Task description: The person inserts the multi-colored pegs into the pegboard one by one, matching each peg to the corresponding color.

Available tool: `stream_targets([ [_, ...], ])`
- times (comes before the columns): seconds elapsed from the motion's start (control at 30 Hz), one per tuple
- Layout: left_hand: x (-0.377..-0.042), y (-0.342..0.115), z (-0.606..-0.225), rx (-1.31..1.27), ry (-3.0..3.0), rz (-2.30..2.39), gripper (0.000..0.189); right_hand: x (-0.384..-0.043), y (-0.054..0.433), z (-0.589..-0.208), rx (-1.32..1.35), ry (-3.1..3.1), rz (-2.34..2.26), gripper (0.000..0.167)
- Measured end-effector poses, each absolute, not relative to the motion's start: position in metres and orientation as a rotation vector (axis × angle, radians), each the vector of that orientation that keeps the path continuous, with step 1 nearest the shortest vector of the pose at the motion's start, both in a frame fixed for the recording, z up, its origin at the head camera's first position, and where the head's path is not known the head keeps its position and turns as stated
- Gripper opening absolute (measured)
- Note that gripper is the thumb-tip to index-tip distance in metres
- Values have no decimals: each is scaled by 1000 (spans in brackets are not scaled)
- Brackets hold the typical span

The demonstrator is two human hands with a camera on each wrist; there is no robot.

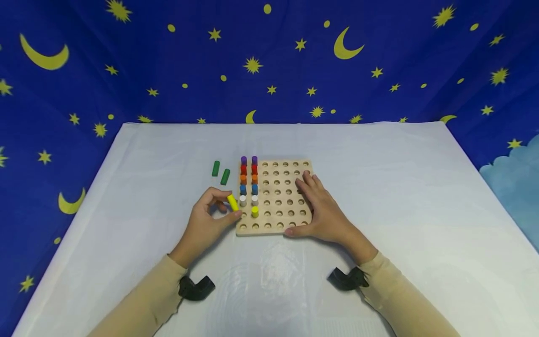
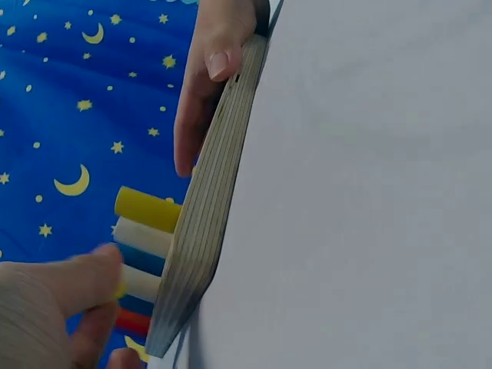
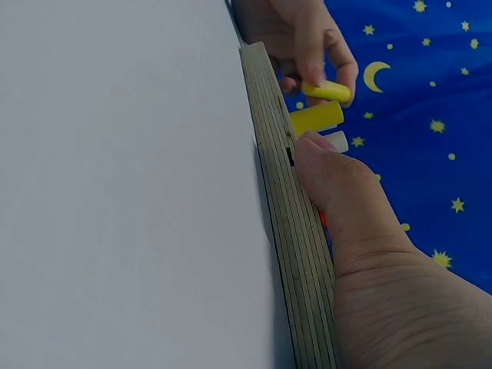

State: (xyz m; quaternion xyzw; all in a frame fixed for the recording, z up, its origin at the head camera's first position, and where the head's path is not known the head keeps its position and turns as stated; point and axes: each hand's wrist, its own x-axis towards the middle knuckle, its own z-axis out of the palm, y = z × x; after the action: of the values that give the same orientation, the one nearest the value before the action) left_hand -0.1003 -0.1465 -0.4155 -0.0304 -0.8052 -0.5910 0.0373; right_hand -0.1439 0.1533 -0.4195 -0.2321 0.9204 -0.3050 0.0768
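A wooden pegboard [image 1: 269,230] with rows of round holes lies on the table. Its two left columns hold pairs of purple, red, orange, blue and white pegs, plus one yellow peg [image 1: 254,212] in the second column. Between thumb and fingers my left hand [image 1: 206,213] pinches another yellow peg [image 1: 232,202], tilted, by the board's left edge; the right wrist view shows this peg [image 3: 327,91] too. My right hand [image 1: 324,210] rests on the board's right side, thumb at the front edge and fingers spread over the right-hand holes.
Two green pegs [image 1: 221,173] lie on the white table [image 1: 379,164] just left of the board's far corner. A blue curtain [image 1: 294,70] with yellow moons and stars hangs behind the table. Dark devices [image 1: 197,288] are strapped at both wrists.
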Motion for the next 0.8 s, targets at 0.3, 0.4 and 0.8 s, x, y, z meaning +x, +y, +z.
stream_targets([
  [0.3, -97, -137, -421, -237, -2486, -1631, 30, -143, 153, -419, -688, 2746, -914, 127],
  [0.4, -96, -136, -421, -310, -2461, -1533, 28, -143, 153, -419, -690, 2746, -912, 126],
  [0.8, -94, -135, -421, -507, -2488, -1222, 19, -144, 153, -421, -710, 2754, -919, 126],
])
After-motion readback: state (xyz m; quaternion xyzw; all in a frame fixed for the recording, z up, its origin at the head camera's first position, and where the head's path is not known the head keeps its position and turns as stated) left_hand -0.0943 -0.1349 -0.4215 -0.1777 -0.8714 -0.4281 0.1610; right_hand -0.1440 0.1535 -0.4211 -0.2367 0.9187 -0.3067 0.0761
